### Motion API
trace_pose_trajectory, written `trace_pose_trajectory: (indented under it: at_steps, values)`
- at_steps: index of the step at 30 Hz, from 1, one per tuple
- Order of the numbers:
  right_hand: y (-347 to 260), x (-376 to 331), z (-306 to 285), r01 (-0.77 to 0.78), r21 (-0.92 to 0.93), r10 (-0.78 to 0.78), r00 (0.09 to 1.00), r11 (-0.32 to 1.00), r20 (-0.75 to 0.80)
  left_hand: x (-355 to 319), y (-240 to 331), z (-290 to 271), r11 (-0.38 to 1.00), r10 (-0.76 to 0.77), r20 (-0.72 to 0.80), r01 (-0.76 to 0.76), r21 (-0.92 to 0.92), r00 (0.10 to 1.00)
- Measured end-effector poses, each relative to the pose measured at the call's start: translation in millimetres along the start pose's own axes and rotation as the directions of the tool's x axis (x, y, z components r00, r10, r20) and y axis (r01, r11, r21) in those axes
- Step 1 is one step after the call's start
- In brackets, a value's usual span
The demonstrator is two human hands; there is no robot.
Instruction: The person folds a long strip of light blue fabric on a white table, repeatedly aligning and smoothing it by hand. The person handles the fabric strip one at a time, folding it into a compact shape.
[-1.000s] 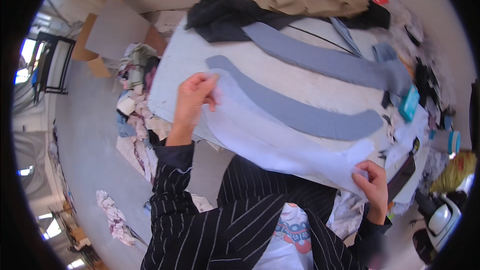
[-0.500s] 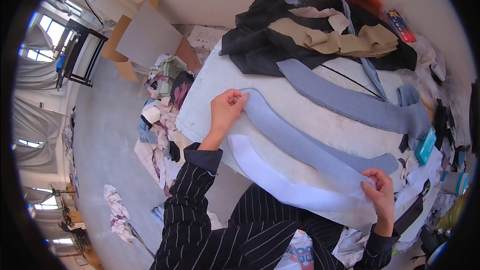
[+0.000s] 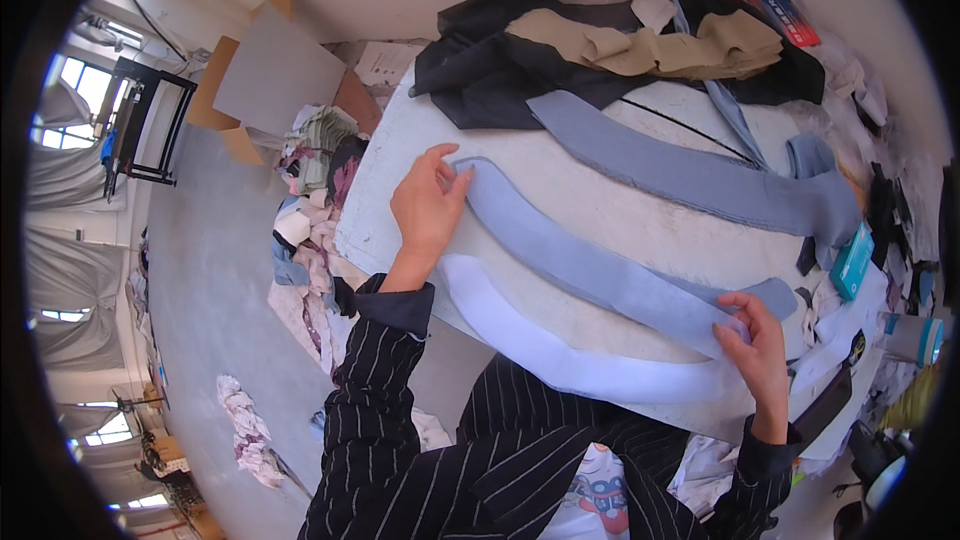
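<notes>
Fabric strip point(image 3: 600, 275) held between the left hand point(image 3: 428, 208) and right hand point(image 3: 757, 350): grey-blue, plain. Strip point(image 3: 570, 360) just below it, toward the wrists: pale lavender-white, plain. Wider strip point(image 3: 690, 175) beyond the hands: darker grey-blue. Table top point(image 3: 620, 215) under both hands: off-white. Sleeves point(image 3: 380, 380): black with thin white pinstripes. Cloth pile point(image 3: 620, 40) beyond the fingers: black and tan. Box point(image 3: 853, 262) right of the right hand: teal. Cardboard box point(image 3: 265, 75) left of the left hand: brown with grey flaps.

Looking steeply down from the head through a single wide fisheye, facing forward over the desk point(image 3: 420, 130) at close range, taking in both striped forearms rising from the lower edge, bending straight lines toward the dark rim, catching floor at left.
</notes>
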State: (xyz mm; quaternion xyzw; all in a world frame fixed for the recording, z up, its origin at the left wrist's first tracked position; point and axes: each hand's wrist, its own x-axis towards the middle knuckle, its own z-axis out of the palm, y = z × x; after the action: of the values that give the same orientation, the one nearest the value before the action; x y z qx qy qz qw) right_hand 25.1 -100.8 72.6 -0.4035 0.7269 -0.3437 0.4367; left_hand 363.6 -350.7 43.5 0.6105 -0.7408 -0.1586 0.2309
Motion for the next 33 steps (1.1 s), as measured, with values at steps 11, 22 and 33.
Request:
trace_pose_trajectory:
  at_steps: [11,22,33]
  values:
    - [-28,-23,-12,-0.104,0.254,0.059,0.982,0.962,0.178,-5,1,25,0.836,0.437,0.325,-0.512,0.198,0.839]
    - [2,-2,-5,0.094,-0.22,-0.113,0.991,0.971,-0.076,1,0,15,0.816,0.444,0.417,-0.551,0.177,0.793]
    - [0,-2,-6,0.119,-0.229,-0.149,0.982,0.966,-0.116,-28,54,29,0.652,0.59,0.551,-0.751,0.107,0.591]
